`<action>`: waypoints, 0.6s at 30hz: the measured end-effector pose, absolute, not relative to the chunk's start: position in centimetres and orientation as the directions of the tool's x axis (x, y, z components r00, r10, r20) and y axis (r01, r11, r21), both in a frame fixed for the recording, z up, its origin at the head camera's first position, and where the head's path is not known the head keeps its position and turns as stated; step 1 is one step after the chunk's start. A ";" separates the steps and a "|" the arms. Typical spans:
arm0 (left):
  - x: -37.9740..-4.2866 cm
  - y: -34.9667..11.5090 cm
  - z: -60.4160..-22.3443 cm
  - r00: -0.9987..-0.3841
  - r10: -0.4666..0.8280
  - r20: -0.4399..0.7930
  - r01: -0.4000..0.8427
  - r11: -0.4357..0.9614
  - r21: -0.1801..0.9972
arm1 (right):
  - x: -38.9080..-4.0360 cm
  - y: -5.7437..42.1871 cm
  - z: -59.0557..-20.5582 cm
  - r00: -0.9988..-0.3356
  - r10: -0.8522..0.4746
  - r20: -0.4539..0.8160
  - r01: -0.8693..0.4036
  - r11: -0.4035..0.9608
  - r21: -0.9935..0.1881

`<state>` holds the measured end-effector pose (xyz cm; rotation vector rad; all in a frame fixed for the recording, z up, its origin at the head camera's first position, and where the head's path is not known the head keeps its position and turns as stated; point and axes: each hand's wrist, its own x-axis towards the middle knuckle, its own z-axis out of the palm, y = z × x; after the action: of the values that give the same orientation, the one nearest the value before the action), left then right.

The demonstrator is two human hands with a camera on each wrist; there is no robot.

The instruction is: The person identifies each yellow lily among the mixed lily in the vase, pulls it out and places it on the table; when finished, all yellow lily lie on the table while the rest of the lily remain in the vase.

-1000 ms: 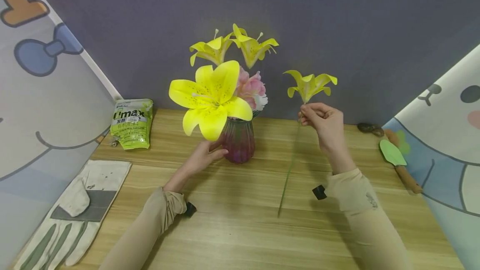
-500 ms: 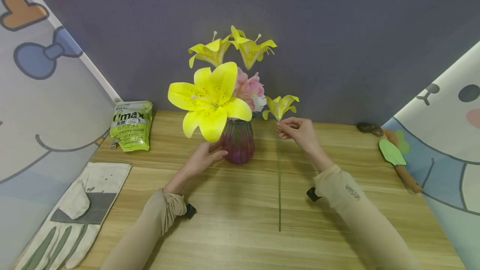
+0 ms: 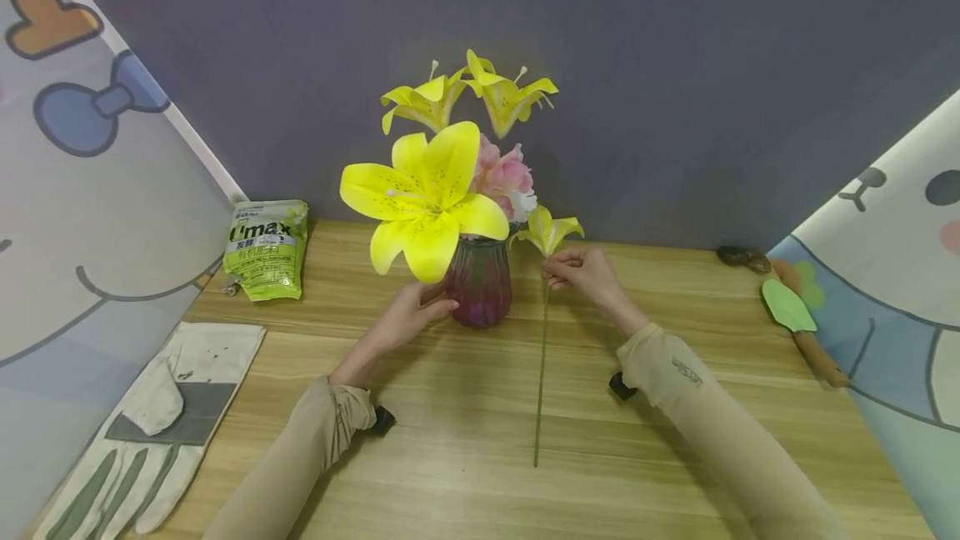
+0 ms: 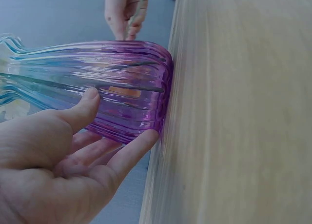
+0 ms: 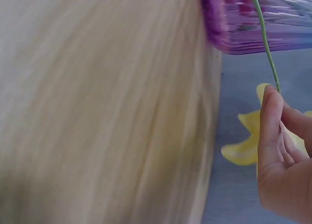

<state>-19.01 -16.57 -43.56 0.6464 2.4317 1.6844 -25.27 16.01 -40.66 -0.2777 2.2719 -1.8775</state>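
Note:
A ribbed glass vase (image 3: pixel 481 294), purple at its base and bluish towards the neck, stands upright on the wooden table. It holds yellow lilies (image 3: pixel 431 211) and pink and white blooms (image 3: pixel 504 177). From the left, my left hand (image 3: pixel 408 315) holds the vase low down, its thumb on the glass in the left wrist view (image 4: pixel 63 160). My right hand (image 3: pixel 581 273) pinches a single yellow lily (image 3: pixel 550 232) just under its bloom, right of the vase. That lily's green stem (image 3: pixel 541 382) hangs down towards the front; in the right wrist view the fingers partly hide the bloom.
At the left stands a green fertilizer bag (image 3: pixel 266 252), with a white and grey work glove (image 3: pixel 157 415) in front of it. A small green trowel (image 3: pixel 789 307) with a wooden handle and a dark object (image 3: pixel 742 258) lie at the right. A grey wall closes the back.
My right hand has brought the single lily left and down, close beside the vase, and its stem now hangs nearly upright. The left hand has stayed at the vase.

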 end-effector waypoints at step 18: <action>-19.1 -16.5 -43.6 -0.906 0.397 0.146 0.272 0.282 0.920 | -25.7 15.7 -42.0 -0.934 -0.345 -0.089 -0.023 0.310 -0.951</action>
<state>-19.10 -16.46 -43.64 0.6355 2.4238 1.7031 -25.68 15.66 -42.00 -0.3338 2.3037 -1.6646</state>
